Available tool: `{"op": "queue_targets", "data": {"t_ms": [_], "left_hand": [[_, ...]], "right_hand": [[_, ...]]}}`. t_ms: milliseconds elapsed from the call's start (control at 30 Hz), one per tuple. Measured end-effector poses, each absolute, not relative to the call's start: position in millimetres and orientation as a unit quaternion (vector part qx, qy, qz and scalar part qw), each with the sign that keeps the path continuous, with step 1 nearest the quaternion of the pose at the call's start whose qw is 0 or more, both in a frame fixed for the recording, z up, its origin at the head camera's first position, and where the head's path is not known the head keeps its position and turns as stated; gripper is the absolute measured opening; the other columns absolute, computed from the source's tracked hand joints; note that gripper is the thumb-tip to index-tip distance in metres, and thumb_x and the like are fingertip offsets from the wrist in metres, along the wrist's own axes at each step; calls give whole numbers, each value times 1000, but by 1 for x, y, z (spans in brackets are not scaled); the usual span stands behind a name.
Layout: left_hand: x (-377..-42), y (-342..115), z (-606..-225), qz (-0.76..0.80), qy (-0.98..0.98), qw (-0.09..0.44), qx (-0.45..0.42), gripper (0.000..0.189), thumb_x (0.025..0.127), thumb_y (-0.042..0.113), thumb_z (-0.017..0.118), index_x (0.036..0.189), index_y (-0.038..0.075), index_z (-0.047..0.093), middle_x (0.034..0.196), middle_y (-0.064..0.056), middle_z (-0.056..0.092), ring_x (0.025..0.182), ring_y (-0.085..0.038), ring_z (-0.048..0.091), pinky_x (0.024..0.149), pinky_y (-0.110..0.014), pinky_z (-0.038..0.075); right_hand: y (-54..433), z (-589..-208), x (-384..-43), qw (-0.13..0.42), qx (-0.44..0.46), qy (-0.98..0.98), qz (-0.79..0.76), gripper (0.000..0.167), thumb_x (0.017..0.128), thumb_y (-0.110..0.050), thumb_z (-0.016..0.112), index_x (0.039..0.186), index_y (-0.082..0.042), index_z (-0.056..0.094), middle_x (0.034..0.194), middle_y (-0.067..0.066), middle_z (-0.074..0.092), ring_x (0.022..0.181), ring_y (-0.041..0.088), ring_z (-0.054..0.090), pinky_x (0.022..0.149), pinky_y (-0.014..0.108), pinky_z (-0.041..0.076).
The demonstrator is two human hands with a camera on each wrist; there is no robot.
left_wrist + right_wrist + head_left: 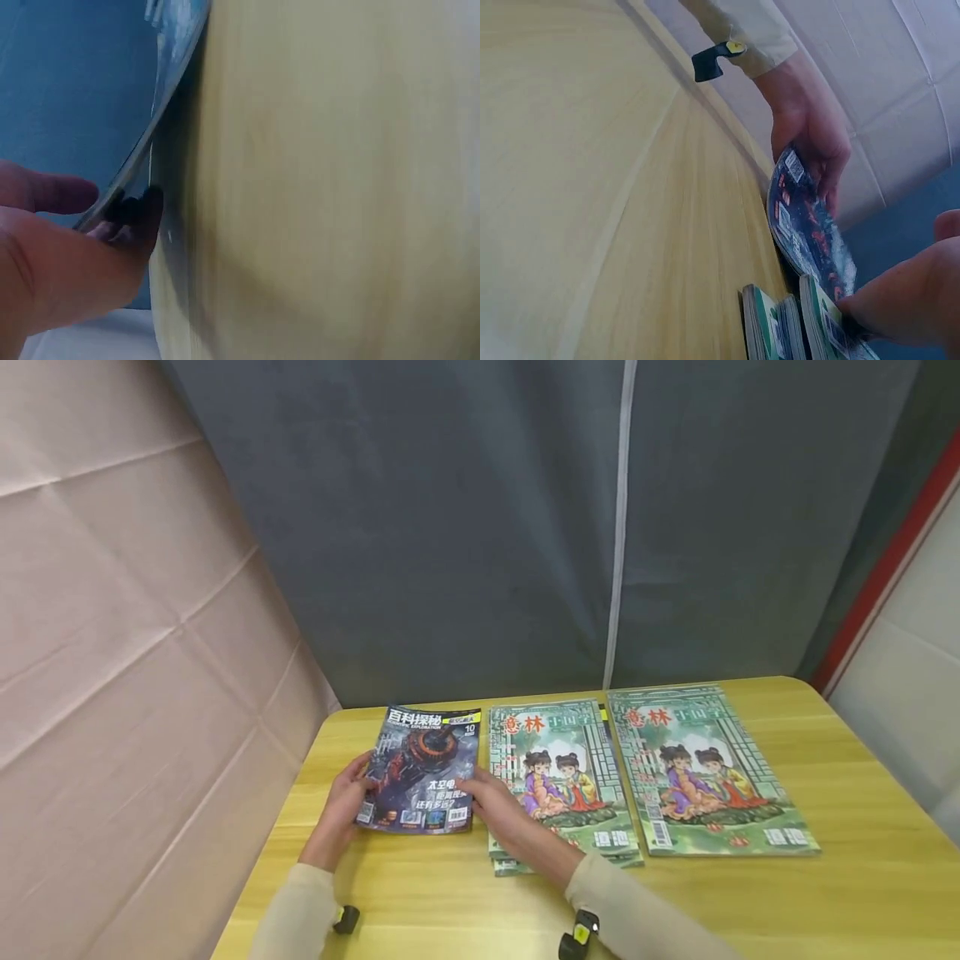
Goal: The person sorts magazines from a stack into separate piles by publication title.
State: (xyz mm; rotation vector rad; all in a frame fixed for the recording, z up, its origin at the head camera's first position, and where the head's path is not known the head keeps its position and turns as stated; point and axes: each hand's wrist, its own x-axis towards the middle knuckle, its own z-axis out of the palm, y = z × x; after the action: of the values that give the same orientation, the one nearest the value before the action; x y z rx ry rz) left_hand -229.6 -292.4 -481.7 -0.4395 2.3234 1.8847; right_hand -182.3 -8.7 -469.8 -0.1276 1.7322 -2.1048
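dark blue and glossy, a magazine [420, 772] was held between a person's two hands, its near edge lifted off the wood. the left hand [349, 791] pinched one side, thumb on the cover and fingers beneath; the right hand [497, 802] gripped the opposite side, thumb on top.

holding it well called, in all likelihood, for even pressure from both thumbs and level wrists, since the thin pages seemed apt to bow; the right knuckles, close to the neighbouring pile, needed clearance so as not to nudge it.

just right of the grip, partly under the right forearm, sat a slightly uneven green magazine pile [562, 777]; farther right lay a second green pile [712, 777]. below the grip spread a yellow wood-grain table [420, 902]. beyond it hung a dark grey curtain [450, 543], with pale creased cloth [120, 610] to the left and a red strip [892, 560] far right.
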Motion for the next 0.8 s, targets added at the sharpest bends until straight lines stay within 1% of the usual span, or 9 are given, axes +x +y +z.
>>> {"op": "queue_targets", "data": {"t_ms": [67, 133, 200, 233, 400, 533, 633, 733, 800], "left_hand": [[-231, -292, -483, 587, 794, 51, -146, 64, 105, 5, 44, 167, 3, 27, 170, -24, 34, 147, -35, 49, 117, -40, 49], [-230, -291, -483, 546, 824, 44, -147, 63, 109, 13, 45, 166, -1, 23, 171, -27, 31, 156, -41, 36, 129, -50, 35], [-230, -292, -481, 517, 842, 41, -148, 67, 110, 20, 47, 166, -4, 18, 171, -29, 27, 160, -44, 28, 133, -55, 24], [-230, -292, -480, 506, 848, 42, -150, 69, 111, 23, 47, 166, -4, 16, 172, -29, 26, 160, -45, 26, 134, -56, 22], [-230, -282, -470, 515, 843, 48, -147, 73, 112, 29, 46, 168, -1, 12, 175, -26, 20, 162, -45, 21, 134, -58, 20], [-227, -256, -464, 532, 837, 43, -118, 70, 111, 27, 48, 167, -1, 16, 174, -26, 24, 162, -44, 24, 134, -57, 24], [-224, -233, -460, 530, 842, 47, -88, 71, 111, 30, 50, 167, 1, 18, 174, -23, 27, 161, -42, 26, 133, -57, 26], [-221, -210, -455, 532, 843, 65, -43, 72, 111, 34, 52, 168, 5, 19, 174, -19, 29, 161, -41, 27, 131, -59, 28], [-221, -193, -452, 522, 849, 77, -3, 74, 110, 37, 54, 168, 8, 19, 174, -16, 30, 161, -41, 27, 131, -60, 28]], "right_hand": [[-7, -468, -178, 190, -54, 652, -732, 89, 103, -39, 61, 166, 6, 16, 174, 27, 18, 161, 49, 20, 132, 64, 19], [-4, -464, -175, 172, -63, 681, -709, 92, 101, -43, 64, 166, 3, 20, 174, 25, 22, 161, 47, 23, 131, 65, 21], [0, -460, -172, 156, -67, 698, -696, 89, 100, -44, 66, 165, 1, 25, 173, 24, 26, 160, 46, 27, 131, 65, 23], [3, -457, -172, 149, -66, 702, -693, 86, 100, -43, 65, 164, 1, 29, 172, 24, 29, 159, 46, 29, 129, 66, 25], [22, -451, -173, 112, -37, 717, -687, 70, 102, -34, 64, 158, 1, 40, 165, 26, 43, 153, 48, 40, 124, 66, 36], [48, -455, -176, 83, -14, 738, -669, 66, 104, -30, 62, 158, 0, 40, 164, 24, 44, 151, 47, 43, 122, 65, 40], [67, -460, -180, 59, -4, 769, -636, 66, 105, -31, 61, 160, -4, 38, 164, 23, 45, 136, 49, 57, 110, 63, 52], [85, -464, -186, 18, -9, 814, -581, 66, 105, -29, 61, 161, -4, 37, 163, 23, 47, 130, 49, 60, 106, 62, 55], [99, -466, -190, -9, -16, 837, -547, 65, 104, -24, 62, 161, -3, 38, 162, 23, 48, 131, 50, 60, 109, 63, 53]]}}
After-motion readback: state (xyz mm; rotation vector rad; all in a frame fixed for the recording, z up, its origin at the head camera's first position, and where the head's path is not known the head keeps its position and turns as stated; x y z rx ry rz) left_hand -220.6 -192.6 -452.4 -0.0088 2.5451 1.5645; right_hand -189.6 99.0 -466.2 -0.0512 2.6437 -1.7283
